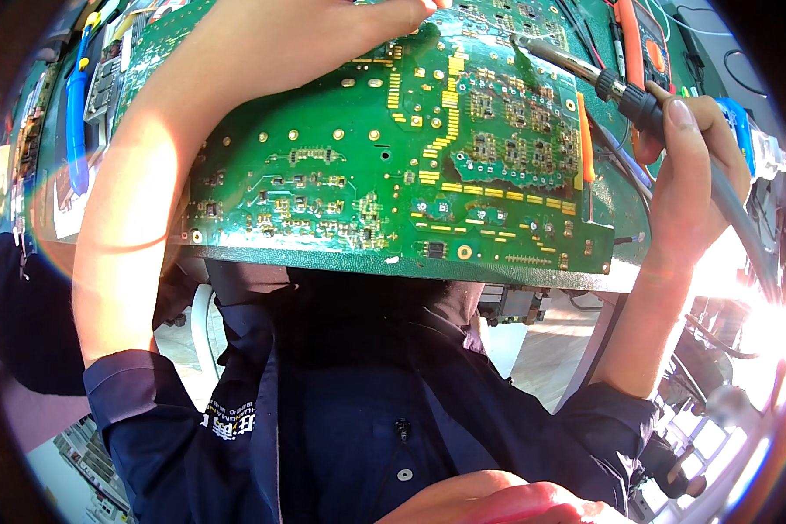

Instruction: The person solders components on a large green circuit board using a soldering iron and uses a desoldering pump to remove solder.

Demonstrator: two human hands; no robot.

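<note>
White paper label (pixel 65 205) with red-brown print at far left, under blue tool (pixel 77 131); no screens, packages

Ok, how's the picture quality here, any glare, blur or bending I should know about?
Head view: strong sun glare with rainbow flare washes out the right edge beside the right hand; fisheye bends the circuit board edges toward the rim; the board is sharp, while the pink shape at the bottom edge is blurred; the left hand is brightly lit.
</note>
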